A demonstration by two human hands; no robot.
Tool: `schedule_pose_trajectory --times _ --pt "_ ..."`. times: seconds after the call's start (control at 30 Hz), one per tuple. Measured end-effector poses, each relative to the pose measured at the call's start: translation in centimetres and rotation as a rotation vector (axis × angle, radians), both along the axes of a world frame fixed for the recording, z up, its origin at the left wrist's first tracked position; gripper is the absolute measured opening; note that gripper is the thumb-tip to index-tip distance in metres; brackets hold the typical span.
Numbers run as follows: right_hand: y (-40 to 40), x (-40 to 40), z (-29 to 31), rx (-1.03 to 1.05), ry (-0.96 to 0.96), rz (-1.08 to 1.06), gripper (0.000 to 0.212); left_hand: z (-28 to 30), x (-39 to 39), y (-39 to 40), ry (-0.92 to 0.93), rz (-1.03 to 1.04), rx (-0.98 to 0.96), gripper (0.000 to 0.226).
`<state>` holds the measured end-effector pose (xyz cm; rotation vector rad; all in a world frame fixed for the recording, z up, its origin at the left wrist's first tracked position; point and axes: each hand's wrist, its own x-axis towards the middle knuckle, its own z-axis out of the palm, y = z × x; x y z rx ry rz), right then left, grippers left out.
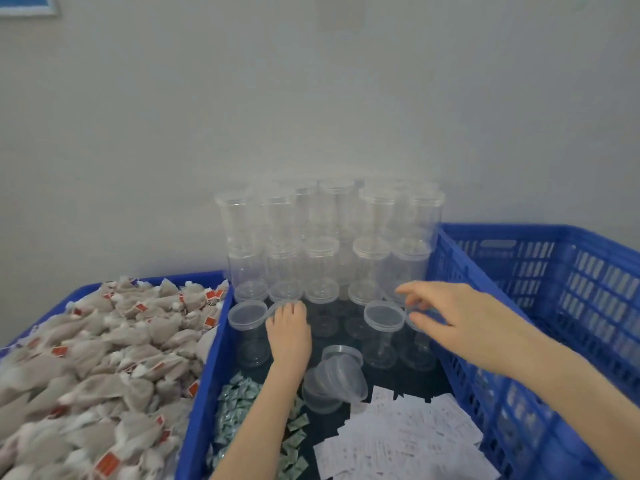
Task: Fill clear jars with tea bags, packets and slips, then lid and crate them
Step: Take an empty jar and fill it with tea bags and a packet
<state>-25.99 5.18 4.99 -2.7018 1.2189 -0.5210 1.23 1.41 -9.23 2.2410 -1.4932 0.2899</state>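
Clear lidded jars [329, 237] are stacked in rows at the back of the middle blue crate [204, 382]. My left hand [289, 329] lies on top of a front-row jar [277, 306], fingers curled over its lid. My right hand [453, 320] hovers over the rightmost front jar [420, 344]; its fingers are spread around the lid and the thumb is near the rim. A tipped stack of clear lids [334, 382] lies between my arms. Green packets [232, 410] and white slips [398, 445] cover the crate floor in front.
A heap of grey tea bags [104, 358] with red tags fills the blue crate on the left. An empty-looking blue lattice crate [561, 289] stands at the right. Two more lidded jars [247, 317] [383, 317] stand in the front row. A grey wall is directly behind.
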Motion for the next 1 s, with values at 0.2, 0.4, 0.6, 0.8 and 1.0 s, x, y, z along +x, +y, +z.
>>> schedule_pose_trajectory --times 0.2,0.4,0.6,0.8,1.0 --pt "0.9 6.0 -6.6 0.163 0.053 0.104 0.037 -1.4 1.8 -1.1 -0.178 0.051 0.219 0.054" --pt "-0.9 8.3 -11.9 0.351 0.073 0.083 0.038 -2.4 2.3 -1.0 -0.204 0.035 0.154 0.047" --pt "-2.9 9.5 -14.0 0.439 -0.049 0.022 0.039 -2.5 1.5 0.6 -0.211 0.013 0.078 0.049" --pt "-4.1 11.5 -15.9 0.478 -0.356 -0.058 0.106 0.7 -1.8 5.3 -0.275 -0.077 -0.255 0.057" --pt "-3.6 12.5 -16.6 0.360 -0.683 -0.046 0.100 3.3 -4.2 9.1 -0.325 -0.271 -0.359 0.049"
